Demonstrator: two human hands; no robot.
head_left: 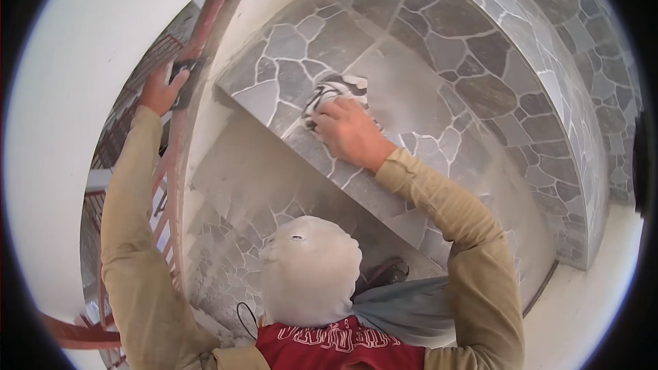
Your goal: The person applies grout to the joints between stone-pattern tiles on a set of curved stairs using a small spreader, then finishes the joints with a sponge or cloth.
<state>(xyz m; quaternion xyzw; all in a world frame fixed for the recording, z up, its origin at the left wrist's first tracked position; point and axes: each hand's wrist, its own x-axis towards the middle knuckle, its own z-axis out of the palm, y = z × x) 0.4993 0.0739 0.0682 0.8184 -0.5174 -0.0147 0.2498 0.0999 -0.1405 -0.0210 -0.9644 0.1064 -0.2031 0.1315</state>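
Observation:
My right hand (353, 133) presses a crumpled black-and-white patterned cloth (353, 85) onto the stone-tiled step (322, 41), its fingers closed over the cloth. Pale joints run between the grey stones, and a dusty grey film covers part of the surface beside the cloth. My left hand (161, 89) is at the red metal railing (179, 137) on the left, thumb apart from the fingers, against a dark flat piece (186, 75) on the rail. Whether that hand grips the piece is unclear.
A curved stone-clad wall (548, 116) rises at the right. Below the step edge lies a lower tiled level (233, 233). A white wall (55, 130) stands at the far left. A dark shoe (389, 272) shows near the lower middle.

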